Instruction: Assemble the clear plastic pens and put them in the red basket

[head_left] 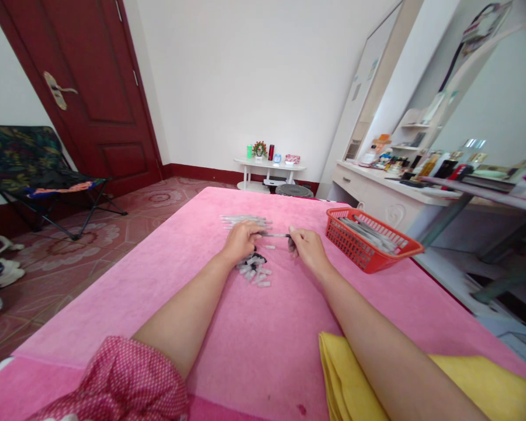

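Note:
A slim pen point(276, 235) is stretched level between my two hands over the pink cloth point(263, 327). My left hand point(242, 237) is closed on its left end. My right hand point(307, 245) pinches the dark right end. Just beyond my left hand lies a row of thin, pale pen barrels point(245, 220). Below it, a loose pile of small clear pen caps point(256, 272) is spread out, with some black pieces among them. One clear cap point(270, 247) lies apart, under the pen. My fingers partly hide both ends of the pen.
An orange-red plastic basket point(348, 242) holding many grey pen barrels point(370, 234) stands right of my hands. Folded yellow fabric point(344, 374) lies under my right forearm. Beyond the table are a small white stand point(269, 165), a cluttered dresser point(377, 181) and a folding chair point(48, 169).

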### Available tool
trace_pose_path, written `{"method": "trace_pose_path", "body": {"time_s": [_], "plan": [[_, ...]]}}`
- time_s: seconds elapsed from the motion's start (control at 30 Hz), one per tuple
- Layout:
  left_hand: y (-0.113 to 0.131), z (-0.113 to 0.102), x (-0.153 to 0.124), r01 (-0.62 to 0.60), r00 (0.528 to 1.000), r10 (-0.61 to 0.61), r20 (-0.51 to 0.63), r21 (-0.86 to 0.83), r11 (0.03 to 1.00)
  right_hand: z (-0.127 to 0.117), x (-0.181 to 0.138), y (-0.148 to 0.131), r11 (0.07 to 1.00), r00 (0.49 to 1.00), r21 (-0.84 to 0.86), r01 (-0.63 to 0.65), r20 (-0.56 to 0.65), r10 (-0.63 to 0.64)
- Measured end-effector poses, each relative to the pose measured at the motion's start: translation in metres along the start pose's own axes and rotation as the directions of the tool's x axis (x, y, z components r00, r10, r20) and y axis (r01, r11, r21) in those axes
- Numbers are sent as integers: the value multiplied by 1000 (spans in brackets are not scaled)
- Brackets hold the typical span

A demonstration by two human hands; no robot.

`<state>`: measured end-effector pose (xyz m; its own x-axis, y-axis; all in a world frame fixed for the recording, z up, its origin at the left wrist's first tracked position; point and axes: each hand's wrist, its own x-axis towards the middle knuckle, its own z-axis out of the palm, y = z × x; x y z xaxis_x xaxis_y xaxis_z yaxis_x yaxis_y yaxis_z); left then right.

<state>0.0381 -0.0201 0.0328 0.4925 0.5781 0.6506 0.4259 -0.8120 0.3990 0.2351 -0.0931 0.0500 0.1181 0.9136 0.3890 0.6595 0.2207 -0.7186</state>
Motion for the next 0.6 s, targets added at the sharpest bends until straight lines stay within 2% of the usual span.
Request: {"method": "trace_pose_path", "body": {"time_s": [0.1,0.23,0.33,0.43,0.53,0.6], "plan": [[1,-1,0,16,1000,-16,7,14,1000,0,1,0,1000,999,-18,22,-39,-22],[0,-1,0,9,1000,-9,24,26,1000,-1,0,-1,995,1000,-95,6,30,-4],[-1,-1,-1,6,1000,-7,11,21,1000,-2,0,-2,992,1000,-126,17,4,-17],[-2,-1,-1,8,1000,-8,-5,9,1000,-2,0,-3,991,999,-120,51,-9,-53],[-1,-1,-1,10,1000,-10,-8,-2,1000,-3,-1,-3,995,999,-99,32,40,-28],[-1,-2,-1,16,1000,-16,-9,-9,1000,-3,-1,-4,997,999,-71,33,17,-32]]}}
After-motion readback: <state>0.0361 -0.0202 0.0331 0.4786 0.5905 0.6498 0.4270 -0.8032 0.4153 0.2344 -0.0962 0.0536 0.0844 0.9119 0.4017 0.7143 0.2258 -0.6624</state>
